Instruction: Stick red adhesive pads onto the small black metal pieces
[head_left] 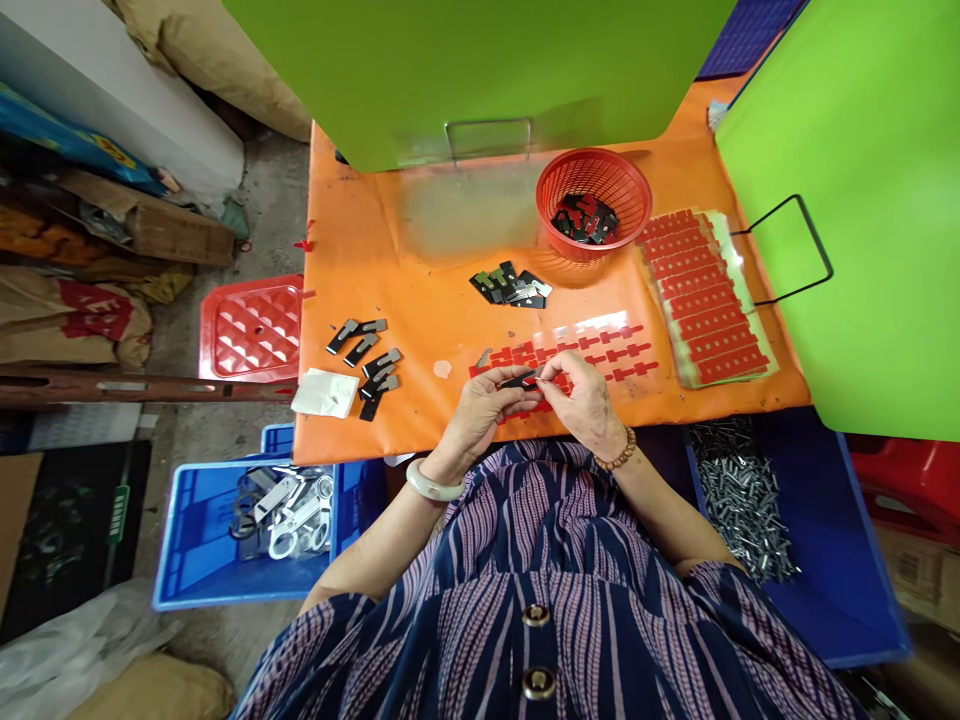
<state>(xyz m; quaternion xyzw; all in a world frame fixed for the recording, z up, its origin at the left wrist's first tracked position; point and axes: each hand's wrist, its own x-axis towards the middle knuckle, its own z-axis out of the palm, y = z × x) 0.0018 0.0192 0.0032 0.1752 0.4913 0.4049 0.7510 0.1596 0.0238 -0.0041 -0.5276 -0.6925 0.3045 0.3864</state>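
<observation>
Well, it looks partway along: red-and-black plates (589, 220) sit in the red plastic basket (594, 172) at one o'clock, while grey-ended plates (363, 350) at nine show no red, and red cutouts (517, 354) lie at twelve. The left hand (484, 408) clamps one black plate (516, 381), long axis near nine-to-three, one end toward the right hand (583, 402), whose thumb and forefinger pinch together; on what, can't tell.

Totally a workshop. There's small metal pieces (739, 505) in a blue bin (832, 600), loose parts (585, 218) in a red basket (634, 188).
</observation>
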